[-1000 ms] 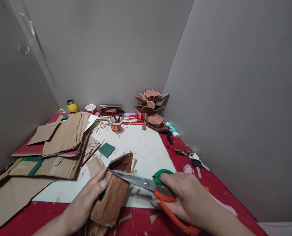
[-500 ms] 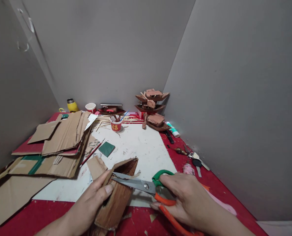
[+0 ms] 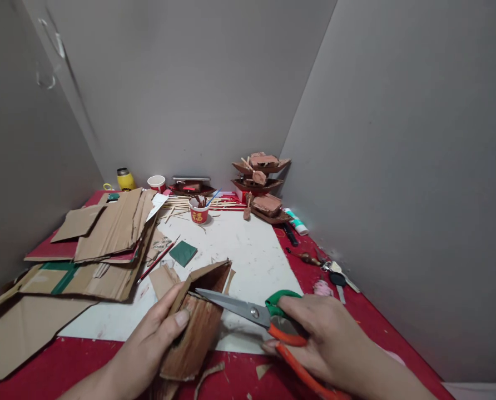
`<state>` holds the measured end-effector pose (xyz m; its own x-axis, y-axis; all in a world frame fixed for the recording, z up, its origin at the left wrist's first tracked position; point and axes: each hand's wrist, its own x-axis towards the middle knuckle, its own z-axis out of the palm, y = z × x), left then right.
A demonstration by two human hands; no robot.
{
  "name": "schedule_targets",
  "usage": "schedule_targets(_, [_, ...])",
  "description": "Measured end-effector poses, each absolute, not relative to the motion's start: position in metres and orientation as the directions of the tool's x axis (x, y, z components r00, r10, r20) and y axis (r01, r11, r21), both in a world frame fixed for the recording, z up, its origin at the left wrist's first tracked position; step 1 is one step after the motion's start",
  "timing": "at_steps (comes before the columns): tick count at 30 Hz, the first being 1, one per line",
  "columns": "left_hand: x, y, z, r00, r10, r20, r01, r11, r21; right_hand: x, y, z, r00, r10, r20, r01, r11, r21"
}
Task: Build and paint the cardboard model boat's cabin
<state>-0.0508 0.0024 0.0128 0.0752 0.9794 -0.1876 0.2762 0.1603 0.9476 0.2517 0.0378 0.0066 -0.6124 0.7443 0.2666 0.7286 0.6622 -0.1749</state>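
My left hand grips a brown-painted folded cardboard piece, its thumb on the near face. In my right hand is a pair of scissors with green and orange handles. The blades look nearly closed, and their tip lies at the inner edge of the cardboard piece. A thin cardboard strip hangs or lies below the piece, over the red cloth. A green square rests on the white sheet beyond my hands.
Stacked cardboard covers the left side. A paint cup stands behind the white sheet, near thin wooden sticks. Brown model boats sit at the back. Keys and a tube lie at right, beside the wall.
The scissor blades have closed and shifted slightly right. A thin strip at the cut edge has come away, and a strip now shows lower down. The view has shifted slightly.
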Motion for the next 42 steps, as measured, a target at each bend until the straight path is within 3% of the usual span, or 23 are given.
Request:
schedule_targets(6, [-0.048,0.006,0.018,0.032,0.995,-0.091,0.325,0.076,0.943,0.247,0.034,0.012,-0.583,0.789,0.195,0.753,0.615,-0.235])
schedule_targets(15, [-0.046,0.005,0.017,0.054,0.998,0.012,0.401,-0.033,0.915,0.241,0.033,0.01,-0.546,0.743,0.388,0.763,0.632,-0.136])
schedule_targets(29, [-0.044,0.007,0.017,0.077,0.997,0.023,0.456,-0.055,0.888,0.238,0.034,0.013,-0.564,0.699,0.439,0.746,0.66,-0.091])
schedule_targets(42, [-0.045,0.008,0.021,0.102,0.995,0.021,0.525,-0.072,0.848,0.244,0.031,0.008,-0.593,0.742,0.312,0.738,0.656,-0.159])
